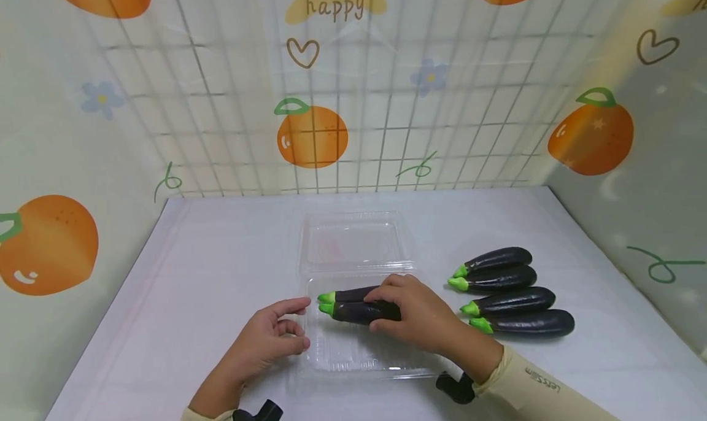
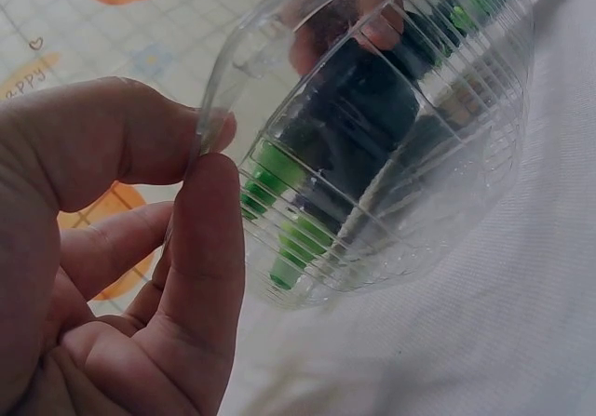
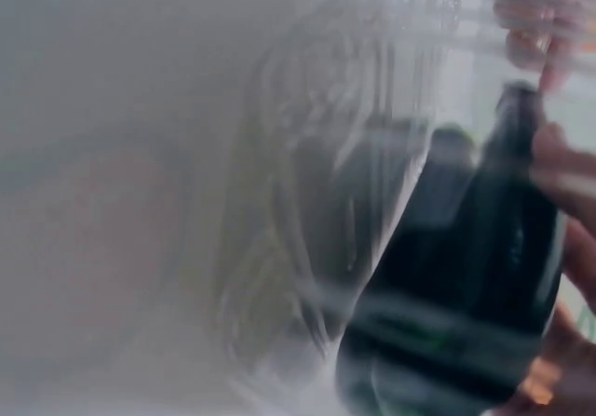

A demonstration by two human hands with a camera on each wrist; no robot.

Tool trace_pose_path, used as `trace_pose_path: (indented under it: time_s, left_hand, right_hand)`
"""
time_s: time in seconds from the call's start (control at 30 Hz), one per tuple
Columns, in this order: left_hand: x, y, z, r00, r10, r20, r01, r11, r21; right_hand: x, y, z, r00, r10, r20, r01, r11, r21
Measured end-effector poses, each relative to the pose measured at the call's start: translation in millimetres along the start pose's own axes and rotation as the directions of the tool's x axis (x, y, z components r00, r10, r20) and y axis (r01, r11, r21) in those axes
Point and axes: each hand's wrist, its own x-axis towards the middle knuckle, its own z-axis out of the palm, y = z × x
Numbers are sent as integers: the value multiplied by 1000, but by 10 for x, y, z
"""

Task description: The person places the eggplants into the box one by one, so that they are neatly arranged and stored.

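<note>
Two eggplants (image 1: 356,312) are in the clear box (image 1: 342,355), side by side in its back part. They are dark and shiny, and their green ends point at the left hand (image 1: 270,335). The right hand (image 1: 417,313) reaches over the box and grips the pair, with its fingers over the far one and its thumb by the near one. The left hand holds the left edge of the box with its finger and thumb tips, and the wrist view shows the edge between them. The lid (image 1: 358,243) is open and lies flat behind the box. Four more eggplants (image 1: 516,301) lie on the white table (image 1: 232,249) to the right of the box. They make two pairs, with a small gap between the pairs. The right sleeve (image 1: 541,381) is pale yellow with some print on it. The cloth (image 1: 386,34) on the walls has oranges, hearts and the word happy. The right wrist view is blurry
</note>
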Motion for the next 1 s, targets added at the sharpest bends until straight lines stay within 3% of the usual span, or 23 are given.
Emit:
trace_pose_path:
  time_s: [0.27, 0.6, 1.0]
  left_hand:
    - [1, 2, -2, 1000, 8, 2, -8, 1000, 4]
    - [-6, -12, 6, 1000, 6, 5, -6, 1000, -11]
    - [-17, 7, 18, 1000, 11, 9, -11, 1000, -11]
  right_hand:
    - [11, -9, 5, 999, 36, 17, -36, 999, 4]
    - [-24, 3, -19, 1000, 0, -27, 2, 999, 53]
    - [-59, 81, -124, 990, 16, -143, 26, 957, 287]
